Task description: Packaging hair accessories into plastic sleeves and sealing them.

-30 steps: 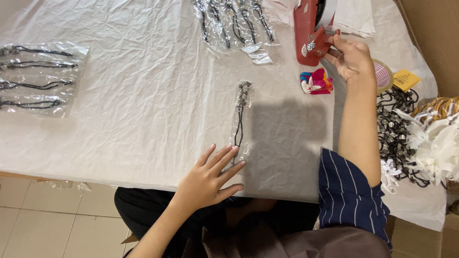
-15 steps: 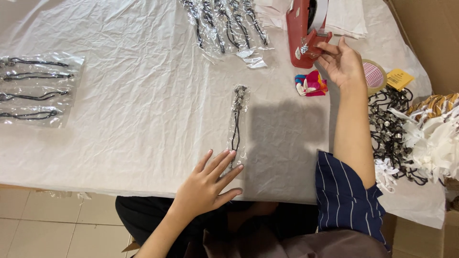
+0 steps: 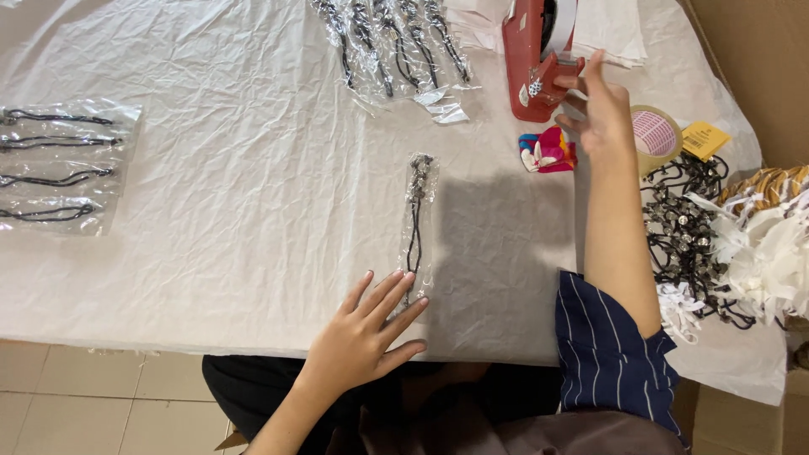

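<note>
A narrow clear bag [image 3: 417, 215] holding a dark beaded cord lies lengthwise in the middle of the white table cover [image 3: 219, 244]. My left hand [image 3: 366, 333] rests flat near the table's front edge, fingers spread, fingertips on the bag's lower end. My right hand [image 3: 602, 114] is up at the cutter end of a red tape dispenser [image 3: 531, 59], fingers apart, index finger raised. I see nothing between those fingers. A small bright multicoloured item [image 3: 548, 152] lies just left of that hand.
Several bagged cords lie at the far left [image 3: 59, 164] and several more at the top centre [image 3: 388, 42]. A tape roll [image 3: 657, 131], a yellow tag [image 3: 704, 139], a heap of loose dark cords [image 3: 691, 227] and white ribbon bits [image 3: 771, 253] crowd the right edge.
My right hand has drawn back a little from the dispenser and its fingers have spread. My left hand stays flat at the bag's lower end.
</note>
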